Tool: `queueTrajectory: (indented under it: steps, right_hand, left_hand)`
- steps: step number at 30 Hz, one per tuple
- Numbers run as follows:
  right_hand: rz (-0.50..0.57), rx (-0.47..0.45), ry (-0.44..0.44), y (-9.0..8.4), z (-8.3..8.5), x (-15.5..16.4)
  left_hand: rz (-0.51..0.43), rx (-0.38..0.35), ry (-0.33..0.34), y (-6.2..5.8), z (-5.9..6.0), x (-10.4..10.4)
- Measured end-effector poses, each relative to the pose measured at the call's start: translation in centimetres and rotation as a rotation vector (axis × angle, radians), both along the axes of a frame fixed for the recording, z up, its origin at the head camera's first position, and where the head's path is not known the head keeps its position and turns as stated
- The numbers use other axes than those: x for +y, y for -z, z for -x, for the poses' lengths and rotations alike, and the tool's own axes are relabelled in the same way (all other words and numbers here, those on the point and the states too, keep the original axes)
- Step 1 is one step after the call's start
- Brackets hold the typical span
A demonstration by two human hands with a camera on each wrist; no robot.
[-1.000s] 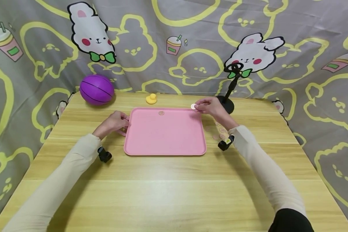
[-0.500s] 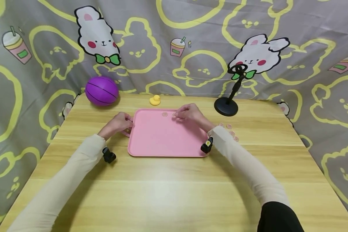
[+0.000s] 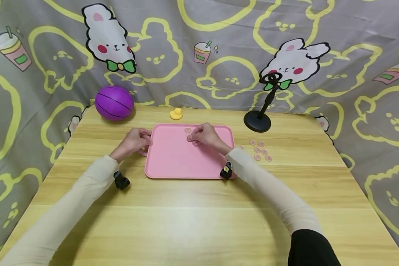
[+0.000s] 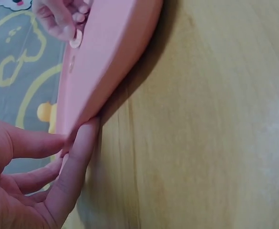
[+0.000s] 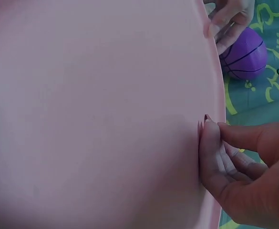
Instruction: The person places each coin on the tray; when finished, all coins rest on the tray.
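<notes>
A pink rectangular tray (image 3: 179, 159) lies on the wooden table. My left hand (image 3: 132, 142) grips its left edge, fingers and thumb around the rim (image 4: 70, 129). Over the tray's back part, my right hand (image 3: 204, 135) pinches a small round coin (image 3: 189, 138) between thumb and fingertips, close above the tray floor. The left wrist view shows that pale pinkish coin (image 4: 76, 39) tilted, while the right wrist view shows only its edge (image 5: 206, 118). Another coin (image 3: 187, 130) lies flat near the tray's back rim, just behind the held one.
Several loose coins (image 3: 257, 150) lie on the table right of the tray, one partly hidden by the right sleeve. Behind the tray sit a yellow rubber duck (image 3: 176, 114) and, to the left, a purple ball (image 3: 114, 103). A black stand (image 3: 257, 121) rises at the back right.
The right hand has moved left with its coin, from the tray's back right corner to over the tray beside the lying coin. The left hand keeps its hold on the tray's edge.
</notes>
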State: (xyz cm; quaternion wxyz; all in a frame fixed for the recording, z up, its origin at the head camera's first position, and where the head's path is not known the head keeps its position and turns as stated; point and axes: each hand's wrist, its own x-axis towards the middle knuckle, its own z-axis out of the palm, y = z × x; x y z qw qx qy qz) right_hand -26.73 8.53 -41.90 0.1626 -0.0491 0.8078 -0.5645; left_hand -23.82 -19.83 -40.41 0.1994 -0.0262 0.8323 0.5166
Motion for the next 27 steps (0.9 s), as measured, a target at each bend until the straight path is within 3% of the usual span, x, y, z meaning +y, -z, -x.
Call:
queueTrajectory:
  steps: [7,16,24,27]
  right_hand:
    - [-0.079,0.057,0.027,-0.1,-0.2,-0.6]
    - [-0.178,0.059,0.054,0.2,0.4,-1.1]
    - [-0.105,-0.025,-0.036,-1.1,0.5,-0.2]
    - [-0.113,-0.009,-0.078,-1.9,0.4,1.0]
  left_hand:
    - [0.017,0.034,0.002,0.0,-0.1,0.2]
    - [0.059,0.064,0.019,0.0,-0.1,0.2]
    - [0.066,0.073,0.036,0.1,-0.2,0.0]
    - [0.068,0.074,0.038,0.1,-0.2,0.1]
